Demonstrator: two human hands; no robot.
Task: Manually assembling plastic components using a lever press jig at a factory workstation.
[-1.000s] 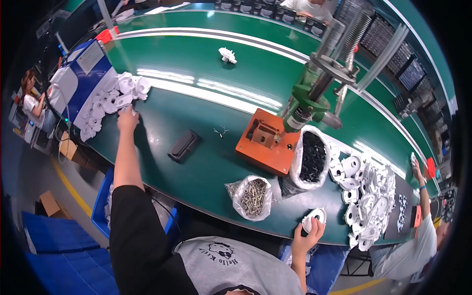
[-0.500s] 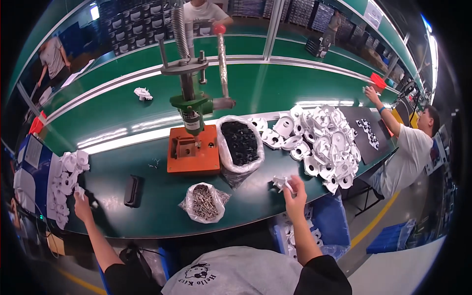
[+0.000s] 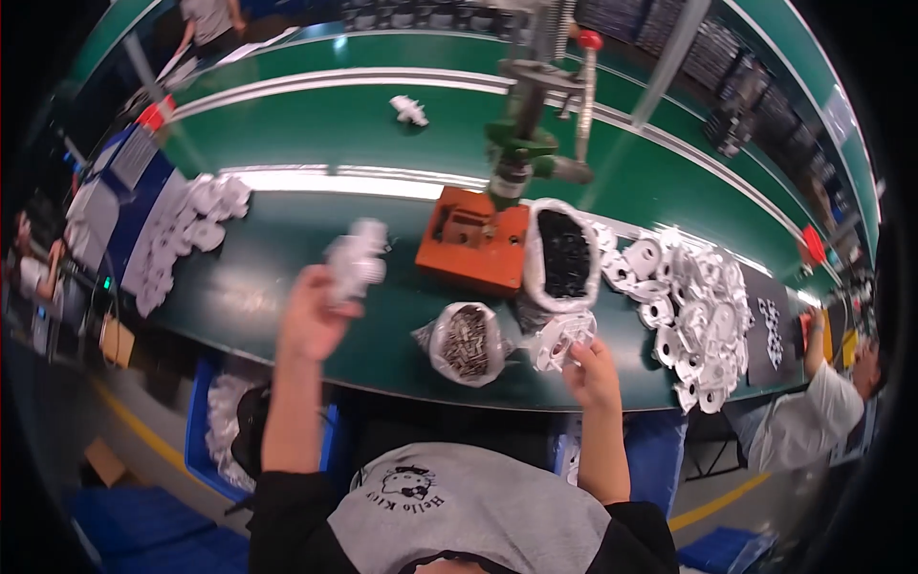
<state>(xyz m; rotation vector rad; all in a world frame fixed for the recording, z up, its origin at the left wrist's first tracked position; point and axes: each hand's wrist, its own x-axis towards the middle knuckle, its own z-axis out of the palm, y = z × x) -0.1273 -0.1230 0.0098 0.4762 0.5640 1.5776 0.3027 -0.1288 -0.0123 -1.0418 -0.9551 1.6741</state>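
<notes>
My left hand is raised above the bench left of the orange press base, closed round a white plastic part that is smeared by motion. Between the fingers of my right hand is a round white plastic housing with openings in it, just right of the bag of metal pins. In front of me stands a hand press with a green head, a red-knobbed lever and an orange base block. A clear bag of small black parts leans beside that base.
A large heap of white housings covers the bench at right; more white parts lie at left by a blue box. One white part rests on the far green surface. A co-worker sits at far right. Blue bins stand below the bench.
The view has swung, shifting the bench scene rightward. My left hand has left the left-hand pile and come inward with a white part. My right hand, still holding its housing, is nearer the pin bag.
</notes>
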